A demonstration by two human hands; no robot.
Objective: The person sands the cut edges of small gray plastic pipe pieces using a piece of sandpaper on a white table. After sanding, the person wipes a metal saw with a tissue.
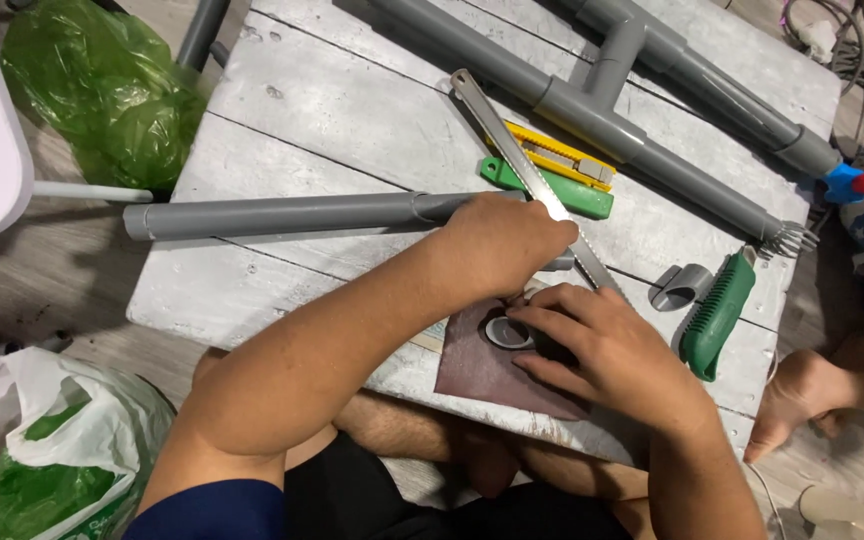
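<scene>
My left hand [504, 242] is closed around the near end of a long grey plastic pipe [282, 214] that lies across a whitewashed wooden board [352, 110]. My right hand [602, 345] presses a short grey pipe piece [505, 332] down onto a sheet of dark brown sandpaper [477, 365] at the board's near edge. A saw blade [517, 155] runs diagonally just behind both hands.
A yellow utility knife [562, 155] and a green-handled tool [572, 195] lie by the blade. A grey pipe assembly with a tee [612, 105], a cut pipe ring [682, 287], a green-handled brush [717, 315], green bags [102, 90] and cables [862, 60] surround the board.
</scene>
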